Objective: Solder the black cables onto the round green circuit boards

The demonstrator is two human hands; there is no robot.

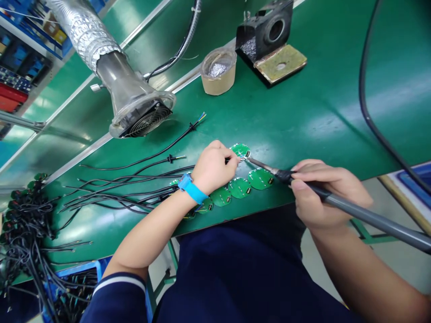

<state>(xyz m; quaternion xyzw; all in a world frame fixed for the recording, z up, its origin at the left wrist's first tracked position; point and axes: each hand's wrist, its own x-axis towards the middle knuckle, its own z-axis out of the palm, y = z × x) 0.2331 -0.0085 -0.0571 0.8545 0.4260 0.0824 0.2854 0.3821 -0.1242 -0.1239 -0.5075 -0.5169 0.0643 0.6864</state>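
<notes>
My left hand [215, 166], with a blue wrist strap [192, 188], is pinched closed on a thin black wire at a round green circuit board [240, 150]. My right hand [323, 190] is wrapped round the grey handle of a soldering iron [353, 211]; its tip [251, 160] touches that same board. A row of several more round green boards [239, 187] lies along the table's near edge, just under my left wrist.
Loose black wires [128, 184] spread left of the boards, with a tangled pile [23, 224] at the far left. A fume-extraction duct with a fan [141, 114] hangs over the green mat. A solder-scrap cup [218, 72] and an iron stand [269, 40] sit farther back. A black cable [373, 125] runs at right.
</notes>
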